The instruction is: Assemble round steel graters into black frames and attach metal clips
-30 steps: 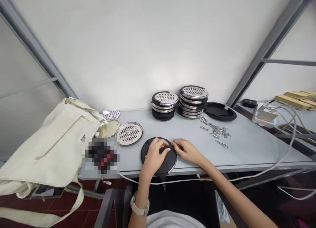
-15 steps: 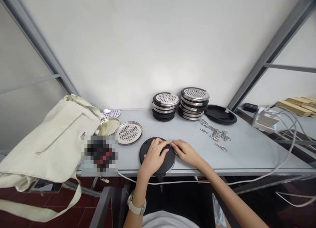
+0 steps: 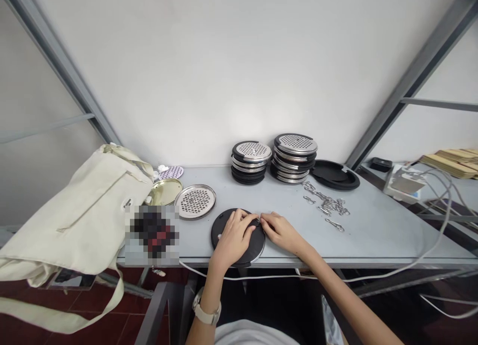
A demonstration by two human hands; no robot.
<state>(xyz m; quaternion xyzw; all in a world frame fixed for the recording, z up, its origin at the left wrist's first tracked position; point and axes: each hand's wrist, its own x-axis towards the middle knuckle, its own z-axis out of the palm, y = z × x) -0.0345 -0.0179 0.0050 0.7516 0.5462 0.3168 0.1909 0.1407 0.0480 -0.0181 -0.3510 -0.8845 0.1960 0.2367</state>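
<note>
A black round disc (image 3: pixel 251 245) with a strip of metal at its rim lies near the table's front edge. On top of it my left hand (image 3: pixel 234 236) rests with curved fingers, holding it against the table. The left index finger stretches to the disc's upper right rim. There the closed fingertips of my right hand (image 3: pixel 280 230) meet it in a pinch; what they hold is too small and covered to tell. Loose metal snap clips (image 3: pixel 328 204) lie in a heap to the right.
Behind stand two stacks of perforated metal discs with black rims, a left one (image 3: pixel 251 167) and a right one (image 3: pixel 295 158). A black round tray (image 3: pixel 333 175) lies beside them. Leftward are a grater-like metal disc (image 3: pixel 195 201), a gold lid (image 3: pixel 166 191) and a cream bag (image 3: pixel 82 210).
Both hands stay at the disc's rim, with only slight movement of the right fingers. The whole view has shifted very slightly.
</note>
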